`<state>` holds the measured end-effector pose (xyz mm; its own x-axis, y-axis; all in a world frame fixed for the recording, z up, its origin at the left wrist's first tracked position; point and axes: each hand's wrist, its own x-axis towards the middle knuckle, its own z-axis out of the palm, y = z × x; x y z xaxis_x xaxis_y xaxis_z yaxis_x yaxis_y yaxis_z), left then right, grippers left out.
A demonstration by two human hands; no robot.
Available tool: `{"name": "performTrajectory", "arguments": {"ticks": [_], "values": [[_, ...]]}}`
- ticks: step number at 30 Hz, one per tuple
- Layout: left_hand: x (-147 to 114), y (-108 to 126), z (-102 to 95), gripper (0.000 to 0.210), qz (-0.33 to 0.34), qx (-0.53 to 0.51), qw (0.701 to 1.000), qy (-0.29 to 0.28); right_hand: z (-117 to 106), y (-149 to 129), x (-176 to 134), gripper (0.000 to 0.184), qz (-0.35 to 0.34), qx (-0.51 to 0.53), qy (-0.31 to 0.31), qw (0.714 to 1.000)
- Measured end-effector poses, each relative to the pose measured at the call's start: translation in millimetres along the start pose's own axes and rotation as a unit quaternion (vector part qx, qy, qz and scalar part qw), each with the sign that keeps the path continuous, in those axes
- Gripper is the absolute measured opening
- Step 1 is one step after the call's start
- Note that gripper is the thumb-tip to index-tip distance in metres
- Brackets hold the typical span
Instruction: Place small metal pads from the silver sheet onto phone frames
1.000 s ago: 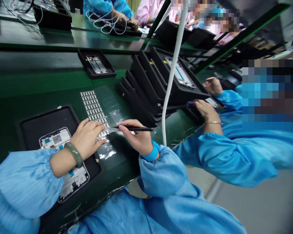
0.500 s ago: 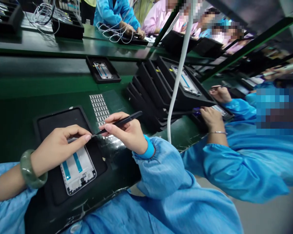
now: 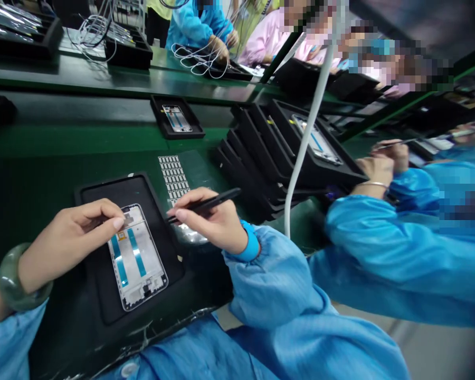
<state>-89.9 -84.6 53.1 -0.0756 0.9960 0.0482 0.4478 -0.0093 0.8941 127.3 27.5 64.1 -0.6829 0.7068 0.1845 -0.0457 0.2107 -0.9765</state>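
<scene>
A phone frame [image 3: 132, 253], silvery with two blue strips, lies in a black foam tray [image 3: 168, 258] in front of me. My left hand [image 3: 79, 235] is over the tray's left side, thumb and forefinger pinched together at the frame's upper left edge. Whatever sits between those fingertips, if anything, is too small to make out. To the right of the frame, my right hand [image 3: 211, 219] grips black tweezers [image 3: 217, 199], their tips pointing left over the tray's edge. Just beyond that hand is a sheet of small pale stickers [image 3: 174, 177], partly covered by it.
Stacked black trays [image 3: 261, 158] rise at the right, a phone frame [image 3: 316, 140] in the top one. Another small tray [image 3: 200, 132] stands farther back. A white cable [image 3: 306, 137] hangs down before the stack. A co-worker's hands [image 3: 380, 166] are at the right.
My hands have drawn apart: the left has moved off the tweezer tips toward the frame's upper left, uncovering more of it. The right still holds the tweezers. The view has shifted slightly.
</scene>
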Motion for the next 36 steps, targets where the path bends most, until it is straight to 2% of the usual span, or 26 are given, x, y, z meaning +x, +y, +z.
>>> {"name": "performTrajectory", "arguments": {"ticks": [2, 5, 7, 9, 13, 21, 27, 30, 32, 33, 35, 36], "values": [[-6.2, -4.5, -1.4, 0.017, 0.040, 0.045, 0.996, 0.065, 5.0, -2.1, 5.4, 0.020, 0.046, 0.082, 0.023, 0.995], [-12.8, -11.5, 1.4, 0.019, 0.155, 0.128, 0.969, 0.146, 20.6, -5.7, 14.4, 0.026, 0.094, 0.201, -0.002, 0.975], [-15.1, -15.3, 3.0, 0.024, 0.243, 0.179, 0.938, 0.173, 34.0, -7.8, 18.1, 0.026, 0.120, 0.262, -0.034, 0.957], [-16.6, -17.8, 3.0, 0.030, 0.299, 0.211, 0.912, 0.186, 46.5, -8.9, 18.6, 0.025, 0.154, 0.307, -0.075, 0.936], [-19.3, -20.5, 0.9, 0.034, 0.337, 0.220, 0.893, 0.203, 61.5, -6.2, 13.8, 0.023, 0.208, 0.357, -0.150, 0.898], [-21.5, -23.1, 0.1, 0.034, 0.352, 0.204, 0.893, 0.191, 65.7, -0.1, 10.0, 0.024, 0.221, 0.405, -0.201, 0.864], [-20.1, -23.4, 4.5, 0.035, 0.350, 0.194, 0.895, 0.197, 72.4, 2.0, 7.8, 0.026, 0.235, 0.434, -0.195, 0.847], [-19.2, -29.6, -0.1, 0.037, 0.356, 0.189, 0.896, 0.188, 73.4, 2.4, 6.8, 0.024, 0.237, 0.442, -0.191, 0.844], [-19.9, -33.6, -11.2, 0.037, 0.327, 0.201, 0.902, 0.198, 71.9, 2.4, 6.9, 0.023, 0.235, 0.438, -0.188, 0.847], [-21.2, -34.7, -18.4, 0.035, 0.302, 0.214, 0.902, 0.222, 70.8, 2.5, 7.2, 0.022, 0.233, 0.433, -0.182, 0.851], [-26.3, -34.5, -31.7, 0.030, 0.217, 0.214, 0.906, 0.295, 68.6, 2.8, 8.1, 0.022, 0.225, 0.422, -0.157, 0.864], [-29.9, -33.0, -35.8, 0.029, 0.165, 0.182, 0.920, 0.305, 67.8, 2.9, 8.6, 0.022, 0.219, 0.416, -0.140, 0.871]]}}
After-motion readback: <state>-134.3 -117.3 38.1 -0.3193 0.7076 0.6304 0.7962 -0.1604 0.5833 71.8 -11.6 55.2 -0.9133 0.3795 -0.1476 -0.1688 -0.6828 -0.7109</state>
